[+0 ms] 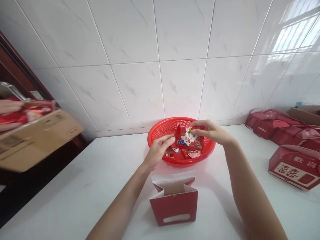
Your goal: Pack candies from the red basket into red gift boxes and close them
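Right hand pinches 1 red packet over basket, long axis crosswise. Left hand at packet's left edge, fingers narrow; cannot tell if gripping. Open red box upright on desk, between forearms, nearer left hand.

This place looks like a room in a home or a small packing area; I cannot tell which exactly. The wall is covered with large, glossy white tiles that have grey marble veins, and the tiles at upper right reflect a barred window. Against this wall stands 1 white table. Several red gift boxes at the right and 1 open cardboard carton at the left give the packing look. Dark reddish wood is at the left edge.
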`<state>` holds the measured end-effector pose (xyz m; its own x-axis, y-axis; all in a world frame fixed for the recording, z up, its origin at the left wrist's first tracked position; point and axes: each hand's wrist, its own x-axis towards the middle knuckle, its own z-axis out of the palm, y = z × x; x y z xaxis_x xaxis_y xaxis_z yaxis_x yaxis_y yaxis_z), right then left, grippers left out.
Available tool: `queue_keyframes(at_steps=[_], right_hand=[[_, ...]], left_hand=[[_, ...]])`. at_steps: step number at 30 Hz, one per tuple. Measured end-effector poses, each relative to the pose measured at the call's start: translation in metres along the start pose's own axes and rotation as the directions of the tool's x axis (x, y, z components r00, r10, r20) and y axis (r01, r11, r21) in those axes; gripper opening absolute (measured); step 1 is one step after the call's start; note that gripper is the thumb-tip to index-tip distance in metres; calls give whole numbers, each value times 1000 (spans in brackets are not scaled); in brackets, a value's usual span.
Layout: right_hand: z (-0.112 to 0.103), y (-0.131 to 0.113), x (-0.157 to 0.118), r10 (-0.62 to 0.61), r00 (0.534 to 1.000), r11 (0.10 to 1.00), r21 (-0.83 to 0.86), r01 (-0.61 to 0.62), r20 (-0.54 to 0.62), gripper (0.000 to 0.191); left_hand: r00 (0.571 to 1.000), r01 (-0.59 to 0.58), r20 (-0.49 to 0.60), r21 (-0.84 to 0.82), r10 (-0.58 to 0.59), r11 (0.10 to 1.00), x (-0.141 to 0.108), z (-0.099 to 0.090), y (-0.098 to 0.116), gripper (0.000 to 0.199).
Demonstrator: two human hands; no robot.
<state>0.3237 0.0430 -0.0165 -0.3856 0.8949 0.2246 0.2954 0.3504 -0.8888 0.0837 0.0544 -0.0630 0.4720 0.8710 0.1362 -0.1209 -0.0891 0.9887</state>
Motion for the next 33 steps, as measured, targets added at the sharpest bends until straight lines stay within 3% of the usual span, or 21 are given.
queue_keyframes(at_steps=[6,10,15,21,24,29,33], right_hand=[[4,-15,-7,-22,998,999,-23,24,65,34],[4,-17,-10,-139,986,990,20,137,93,35],[1,-17,-13,-203,972,977,87,194,115,28],[8,-31,-17,-251,968,968,14,251,17,33],[14,-40,-22,-268,964,963,-15,268,1,32],[17,-48,-33,-243,969,969,39,244,-30,49],[13,-52,-39,-237,969,968,70,242,-69,50]], left_hand=[[986,-169,21,179,168,969,-9,6,9,43],[962,-268,21,245,271,932,-13,6,13,49],[963,-268,31,245,269,932,-20,9,22,48],[963,-266,103,216,249,940,-35,14,42,28],[950,-311,101,325,294,893,-44,14,49,27],[870,-396,-27,557,492,730,-57,13,57,35],[741,-386,-176,678,647,626,-64,8,67,37]])
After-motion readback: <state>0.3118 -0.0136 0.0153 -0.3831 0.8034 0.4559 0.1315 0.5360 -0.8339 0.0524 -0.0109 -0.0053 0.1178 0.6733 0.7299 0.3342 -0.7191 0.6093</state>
